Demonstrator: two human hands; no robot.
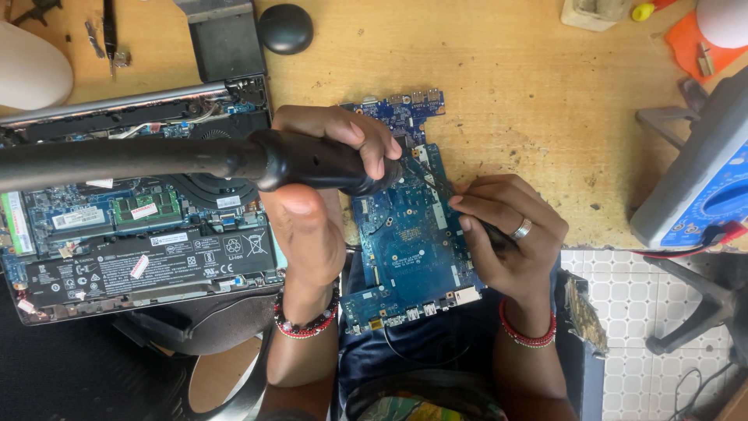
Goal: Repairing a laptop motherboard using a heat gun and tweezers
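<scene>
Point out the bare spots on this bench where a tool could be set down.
Bare wood lies between the blue circuit board and the multimeter, and between the black round puck and the board's top. The left is crowded by the opened laptop.

Just one camera here, strapped to the person's head and looking almost straight down, pretty close in. The wooden tabletop [499,93] fills the upper part of the shot, its near edge runs along the right, tiled floor [623,312] shows past it, and the wearer's lap sits at bottom centre.
</scene>
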